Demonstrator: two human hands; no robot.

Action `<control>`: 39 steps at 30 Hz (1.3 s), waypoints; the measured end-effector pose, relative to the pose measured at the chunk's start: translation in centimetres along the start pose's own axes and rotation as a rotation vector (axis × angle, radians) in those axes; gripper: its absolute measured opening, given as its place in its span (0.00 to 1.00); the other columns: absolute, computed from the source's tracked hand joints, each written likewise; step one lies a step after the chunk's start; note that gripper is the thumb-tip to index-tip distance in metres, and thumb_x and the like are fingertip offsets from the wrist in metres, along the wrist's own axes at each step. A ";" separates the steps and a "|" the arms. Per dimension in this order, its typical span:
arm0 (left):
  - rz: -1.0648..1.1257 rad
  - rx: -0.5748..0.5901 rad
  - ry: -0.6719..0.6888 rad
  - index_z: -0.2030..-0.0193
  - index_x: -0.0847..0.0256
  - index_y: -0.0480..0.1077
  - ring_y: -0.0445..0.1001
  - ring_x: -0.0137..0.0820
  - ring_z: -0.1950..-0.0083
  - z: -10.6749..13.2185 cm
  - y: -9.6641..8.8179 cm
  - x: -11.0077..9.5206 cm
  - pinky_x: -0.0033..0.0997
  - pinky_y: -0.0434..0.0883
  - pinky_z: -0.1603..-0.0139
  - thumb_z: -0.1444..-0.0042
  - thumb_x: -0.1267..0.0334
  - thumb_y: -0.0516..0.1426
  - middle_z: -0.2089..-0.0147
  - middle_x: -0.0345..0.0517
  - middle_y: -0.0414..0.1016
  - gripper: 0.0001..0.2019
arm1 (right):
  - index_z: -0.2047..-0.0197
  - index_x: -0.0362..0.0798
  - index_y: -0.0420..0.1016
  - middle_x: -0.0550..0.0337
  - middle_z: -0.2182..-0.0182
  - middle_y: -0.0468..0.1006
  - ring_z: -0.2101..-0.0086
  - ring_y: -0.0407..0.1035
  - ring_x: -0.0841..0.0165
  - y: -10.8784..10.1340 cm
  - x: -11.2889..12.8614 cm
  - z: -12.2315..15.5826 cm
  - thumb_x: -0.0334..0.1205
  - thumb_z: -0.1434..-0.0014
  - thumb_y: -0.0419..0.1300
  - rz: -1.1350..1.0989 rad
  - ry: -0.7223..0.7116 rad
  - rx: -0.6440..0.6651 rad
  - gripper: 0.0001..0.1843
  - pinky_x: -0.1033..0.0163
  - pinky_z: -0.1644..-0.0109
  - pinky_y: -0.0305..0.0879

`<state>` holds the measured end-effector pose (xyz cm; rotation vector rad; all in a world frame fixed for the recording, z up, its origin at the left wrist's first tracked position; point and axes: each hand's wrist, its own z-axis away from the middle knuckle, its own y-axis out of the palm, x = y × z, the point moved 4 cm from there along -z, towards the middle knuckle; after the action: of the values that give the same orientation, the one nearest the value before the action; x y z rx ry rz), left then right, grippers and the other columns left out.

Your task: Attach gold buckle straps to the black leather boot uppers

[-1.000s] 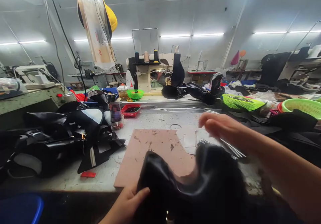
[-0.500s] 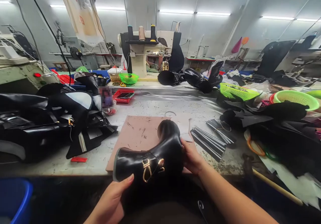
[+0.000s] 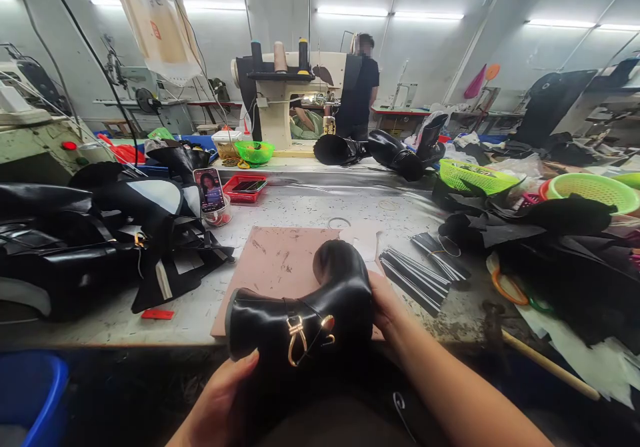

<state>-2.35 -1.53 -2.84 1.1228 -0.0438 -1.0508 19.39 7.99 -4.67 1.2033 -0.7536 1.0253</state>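
I hold a black leather boot upper (image 3: 305,313) with a gold buckle at the near edge of the workbench, over a pink cutting board (image 3: 270,267). My left hand (image 3: 220,400) grips its lower edge from below, thumb up against the leather. My right hand (image 3: 387,310) wraps round the right side of the upper near its bent ankle. A bundle of thin black strips (image 3: 415,273) lies just right of the board.
Piles of black leather pieces (image 3: 100,233) lie at left, more at right (image 3: 550,247). A phone (image 3: 210,190) leans by a red tray (image 3: 245,188). Green baskets (image 3: 475,180) and finished boots (image 3: 395,157) sit further back. A person in black (image 3: 360,90) stands behind a sewing machine (image 3: 280,93). A blue bin (image 3: 35,393) is low left.
A second ago my right hand was raised over the bench; it came down onto the boot upper. Since half a second ago the upper is held almost still. A person has appeared behind the machine.
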 end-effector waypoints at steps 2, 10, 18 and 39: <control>0.030 0.078 -0.034 0.62 0.71 0.77 0.74 0.47 0.53 0.1 0.3 0.0 0.39 0.66 0.47 0.50 0.66 0.58 0.59 0.58 0.78 0.12 | 0.76 0.47 0.67 0.66 0.81 0.68 0.77 0.62 0.73 0.5 -0.2 1.0 0.46 0.62 0.64 -0.044 0.058 0.025 0.13 0.67 0.71 0.61; 0.104 0.166 -0.129 0.62 0.73 0.77 0.73 0.51 0.52 1.0 1.5 0.1 0.43 0.64 0.46 0.54 0.65 0.55 0.62 0.58 0.79 0.16 | 0.72 0.48 0.74 0.62 0.74 0.75 0.68 0.69 0.63 -0.1 -0.3 3.4 0.33 0.69 0.66 0.383 0.171 0.171 0.15 0.61 0.63 0.65; 0.132 0.143 -0.092 0.64 0.74 0.78 0.72 0.52 0.50 1.5 2.5 0.2 0.44 0.65 0.47 0.57 0.68 0.51 0.61 0.59 0.78 0.18 | 0.68 0.48 0.76 0.56 0.66 0.77 0.58 0.68 0.55 -0.4 0.0 3.2 0.37 0.66 0.67 0.585 0.012 0.331 0.16 0.55 0.56 0.66; 0.124 0.092 -0.035 0.65 0.68 0.79 0.71 0.53 0.50 0.4 -1.4 0.4 0.49 0.63 0.44 0.55 0.62 0.54 0.62 0.55 0.79 0.16 | 0.73 0.44 0.75 0.66 0.79 0.71 0.77 0.63 0.74 2.6 2.5 5.4 0.38 0.54 0.62 0.375 0.047 0.535 0.06 0.67 0.68 0.62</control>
<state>-3.26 -2.12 -3.86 1.1699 -0.1887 -0.9657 18.24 3.40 -0.23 1.5146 -0.7034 1.6315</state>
